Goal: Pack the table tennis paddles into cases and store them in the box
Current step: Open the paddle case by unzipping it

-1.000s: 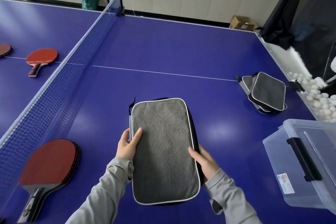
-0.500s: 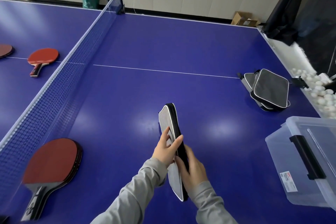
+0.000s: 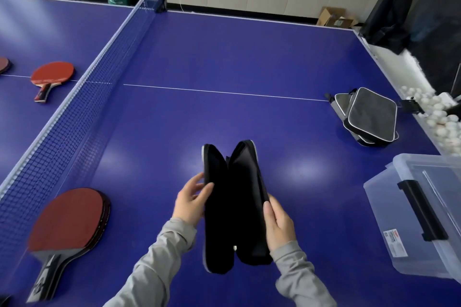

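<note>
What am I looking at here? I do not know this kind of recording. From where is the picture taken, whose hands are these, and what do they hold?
There is no machine here. A person wears a camera on the head, and it looks forward and down, so you see the person's own arms in grey sleeves. The left hand and the right hand each grip one half of a paddle case, spread open like a book with its black inside showing. All of it happens over a blue table tennis table with a net. A stack of red paddles lies near the left hand, and another red paddle lies beyond the net. More cases are piled to the right, near a clear plastic box with its lid on.
</note>
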{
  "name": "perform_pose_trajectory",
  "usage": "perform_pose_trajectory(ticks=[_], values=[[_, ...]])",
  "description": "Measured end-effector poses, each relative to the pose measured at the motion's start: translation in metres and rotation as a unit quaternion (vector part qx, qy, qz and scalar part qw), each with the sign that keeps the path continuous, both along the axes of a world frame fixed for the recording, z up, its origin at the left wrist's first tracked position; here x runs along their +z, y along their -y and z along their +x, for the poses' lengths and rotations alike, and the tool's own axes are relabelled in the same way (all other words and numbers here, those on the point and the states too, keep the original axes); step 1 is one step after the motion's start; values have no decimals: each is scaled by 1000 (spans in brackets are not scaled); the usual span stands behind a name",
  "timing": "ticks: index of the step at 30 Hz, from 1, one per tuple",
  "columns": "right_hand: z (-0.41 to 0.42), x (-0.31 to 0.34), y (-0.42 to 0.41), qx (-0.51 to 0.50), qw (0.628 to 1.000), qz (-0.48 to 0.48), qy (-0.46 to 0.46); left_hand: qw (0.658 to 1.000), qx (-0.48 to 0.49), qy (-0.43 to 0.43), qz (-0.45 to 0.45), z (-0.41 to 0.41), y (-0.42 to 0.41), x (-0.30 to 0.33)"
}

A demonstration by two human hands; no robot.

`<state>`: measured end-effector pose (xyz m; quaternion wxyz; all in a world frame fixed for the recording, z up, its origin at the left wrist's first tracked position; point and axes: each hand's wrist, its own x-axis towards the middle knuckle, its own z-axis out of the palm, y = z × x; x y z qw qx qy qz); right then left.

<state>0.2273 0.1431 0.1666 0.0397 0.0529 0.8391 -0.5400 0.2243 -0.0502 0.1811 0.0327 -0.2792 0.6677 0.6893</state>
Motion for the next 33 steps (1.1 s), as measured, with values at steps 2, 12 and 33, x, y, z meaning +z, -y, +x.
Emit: perform_pose_trajectory(ticks=[2,12,33], values=[[-9,-10,-21,-47,998,-25,25,997,50,13,-64,0,30,-16],[-22,-73,-101,-86,978,103,157,977,33,126,-171,8,102,-94],[-16,-127,-34,311,820,472,92,728,-372,145,-557,41,35,-149]])
